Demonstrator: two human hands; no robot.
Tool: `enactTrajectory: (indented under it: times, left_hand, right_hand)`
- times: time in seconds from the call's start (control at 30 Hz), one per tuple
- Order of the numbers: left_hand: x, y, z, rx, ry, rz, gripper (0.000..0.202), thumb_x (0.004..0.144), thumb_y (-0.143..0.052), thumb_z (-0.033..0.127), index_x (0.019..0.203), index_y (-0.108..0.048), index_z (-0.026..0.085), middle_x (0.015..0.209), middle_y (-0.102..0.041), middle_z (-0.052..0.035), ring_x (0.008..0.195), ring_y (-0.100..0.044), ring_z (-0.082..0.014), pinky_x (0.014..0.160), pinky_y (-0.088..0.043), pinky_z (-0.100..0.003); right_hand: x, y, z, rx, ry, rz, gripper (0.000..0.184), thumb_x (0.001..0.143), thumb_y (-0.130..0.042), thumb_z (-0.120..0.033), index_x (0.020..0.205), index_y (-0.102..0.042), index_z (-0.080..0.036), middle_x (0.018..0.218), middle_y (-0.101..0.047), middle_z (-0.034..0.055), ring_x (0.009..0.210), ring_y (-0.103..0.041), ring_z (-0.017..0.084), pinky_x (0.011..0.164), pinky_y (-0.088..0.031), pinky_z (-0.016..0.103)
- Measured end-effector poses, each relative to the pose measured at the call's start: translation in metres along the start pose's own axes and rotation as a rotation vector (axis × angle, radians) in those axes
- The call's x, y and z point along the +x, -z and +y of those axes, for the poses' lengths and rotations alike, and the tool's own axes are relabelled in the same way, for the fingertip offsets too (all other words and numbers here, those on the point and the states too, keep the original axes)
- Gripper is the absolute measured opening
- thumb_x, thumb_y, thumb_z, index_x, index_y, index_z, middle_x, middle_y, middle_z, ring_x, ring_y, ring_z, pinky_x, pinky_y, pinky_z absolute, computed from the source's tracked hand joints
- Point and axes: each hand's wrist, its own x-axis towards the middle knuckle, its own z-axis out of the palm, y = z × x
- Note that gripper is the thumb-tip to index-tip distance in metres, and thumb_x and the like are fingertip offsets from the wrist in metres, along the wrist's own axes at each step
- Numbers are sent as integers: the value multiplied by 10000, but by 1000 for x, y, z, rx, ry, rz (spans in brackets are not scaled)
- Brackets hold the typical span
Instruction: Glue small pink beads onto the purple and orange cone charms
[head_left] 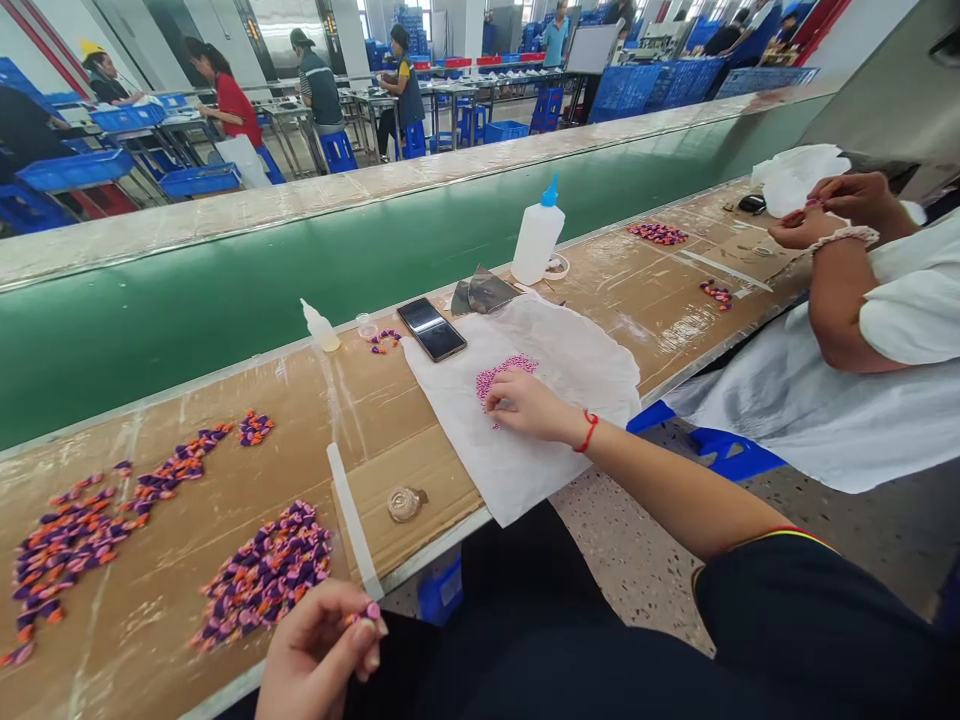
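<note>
My left hand, low by my lap, pinches one small purple piece between thumb and fingertips, just off the edge of the tabletop. My right hand reaches out, fingers curled down onto a heap of tiny pink beads on a white sheet. I cannot tell whether it grips any. The sheet overhangs the edge, so a careless wrist sweep could roll beads to the floor. A loose pinch would likely drop the piece into my lap.
</note>
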Motion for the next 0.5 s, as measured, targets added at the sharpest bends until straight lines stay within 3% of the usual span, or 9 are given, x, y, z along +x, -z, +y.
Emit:
enactTrajectory:
  times: [0.5]
  left_hand:
    - [-4,4,-11,-60,41,33,472,456,-960,526,625,-708,165,534,-611,17,403,-468,-30,407,-368,-104]
  right_hand:
    - [15,-5,0,-151,80,-111,144,791,-613,-47,702,-604,-160,828,-654,78,850,-538,214,822,-403,349]
